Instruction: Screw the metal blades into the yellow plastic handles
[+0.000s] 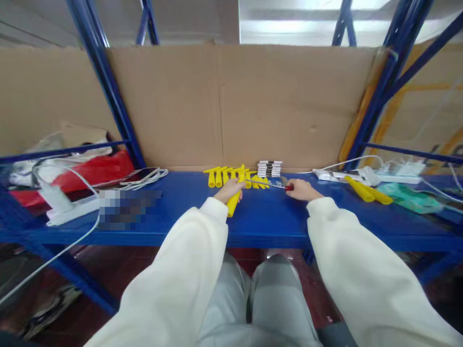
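Over the middle of the blue bench (188, 207), the left hand (227, 191) closed round a tapered yellow piece (233, 206), which likely wanted firm steadying against the red-handled screwdriver (288, 187) clasped in the right hand (302, 190).

The bench (188, 207) crosses mid-frame, a cardboard panel (173, 106) behind it. Near the frame's centre, a row of parts (219, 179) lies left of and before a stack of packs (269, 168). In front, the left hand (228, 190) is around another part (234, 205); to its right, the right hand (302, 190) is on a screwdriver (289, 187). At mid-right, two loose parts (361, 190) lie beside a bag (412, 196).
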A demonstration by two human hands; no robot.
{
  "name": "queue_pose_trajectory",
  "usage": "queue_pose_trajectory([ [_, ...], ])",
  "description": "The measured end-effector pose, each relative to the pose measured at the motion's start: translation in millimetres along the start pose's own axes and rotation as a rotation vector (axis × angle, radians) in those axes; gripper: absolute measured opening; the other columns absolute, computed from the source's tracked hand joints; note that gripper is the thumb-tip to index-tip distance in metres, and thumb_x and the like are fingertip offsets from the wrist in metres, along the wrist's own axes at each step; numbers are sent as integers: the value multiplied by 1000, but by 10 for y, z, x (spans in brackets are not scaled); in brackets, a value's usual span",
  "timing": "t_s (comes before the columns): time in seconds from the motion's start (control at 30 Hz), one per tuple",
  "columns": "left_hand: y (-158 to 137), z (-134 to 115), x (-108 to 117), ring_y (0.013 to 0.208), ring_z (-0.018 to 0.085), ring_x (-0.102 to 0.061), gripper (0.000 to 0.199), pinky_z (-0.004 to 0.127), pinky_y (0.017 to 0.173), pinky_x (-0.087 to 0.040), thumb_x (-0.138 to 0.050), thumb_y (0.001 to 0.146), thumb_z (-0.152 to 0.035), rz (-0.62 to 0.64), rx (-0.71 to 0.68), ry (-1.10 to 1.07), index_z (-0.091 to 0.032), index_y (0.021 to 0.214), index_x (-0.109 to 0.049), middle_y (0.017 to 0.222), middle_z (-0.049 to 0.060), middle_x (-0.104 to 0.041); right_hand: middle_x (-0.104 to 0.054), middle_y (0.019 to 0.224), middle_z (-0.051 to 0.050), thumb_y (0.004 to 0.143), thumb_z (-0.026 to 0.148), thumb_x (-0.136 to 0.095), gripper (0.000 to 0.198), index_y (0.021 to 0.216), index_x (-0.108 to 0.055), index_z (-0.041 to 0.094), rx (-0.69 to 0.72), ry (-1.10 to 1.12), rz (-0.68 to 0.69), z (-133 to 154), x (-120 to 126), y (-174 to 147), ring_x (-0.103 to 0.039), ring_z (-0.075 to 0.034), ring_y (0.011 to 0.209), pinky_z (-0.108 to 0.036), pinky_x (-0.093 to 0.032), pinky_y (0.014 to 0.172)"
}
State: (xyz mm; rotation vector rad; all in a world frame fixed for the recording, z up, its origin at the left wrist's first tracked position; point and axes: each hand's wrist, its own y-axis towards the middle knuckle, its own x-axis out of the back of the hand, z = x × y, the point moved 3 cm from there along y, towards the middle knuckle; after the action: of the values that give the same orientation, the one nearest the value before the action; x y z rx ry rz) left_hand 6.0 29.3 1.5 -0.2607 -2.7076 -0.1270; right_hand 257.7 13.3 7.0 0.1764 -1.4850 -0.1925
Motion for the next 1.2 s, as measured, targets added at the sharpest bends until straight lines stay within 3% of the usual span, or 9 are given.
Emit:
queue_pose_trajectory([
  [0.23, 16, -1, -1, 33, 13, -47, 10, 21, 38, -37, -51, 80, -16, -5, 8, -1, -17, 88, -57, 39, -7, -46, -71, 76, -4, 73, 19, -63, 2, 73, -64, 20, 92, 49, -29, -38, -44, 39, -65, -19, 71, -25, -41, 60],
  [0.53, 30, 3, -2, 34, 14, -48, 16, 21, 39, -38, -50, 79, -16, 1, 29, 18, -15, 93, -59, 38, -6, -47, -75, 89, -5, 75, 21, -61, 13, 85, -69, 23, 29, 37, -27, -50, -37, 55, -68, -23, 86, -28, -46, 71],
  [1.2, 0, -24, -1, 35, 13, -48, 10, 20, 39, -36, -50, 79, -14, -4, 60, 20, -17, 86, -56, 38, -6, -46, -74, 84, -6, 72, 18, -63, 8, 79, -67, 21, 57, 58, -26, -25, -10, 23, -69, -21, 81, -25, -46, 68],
])
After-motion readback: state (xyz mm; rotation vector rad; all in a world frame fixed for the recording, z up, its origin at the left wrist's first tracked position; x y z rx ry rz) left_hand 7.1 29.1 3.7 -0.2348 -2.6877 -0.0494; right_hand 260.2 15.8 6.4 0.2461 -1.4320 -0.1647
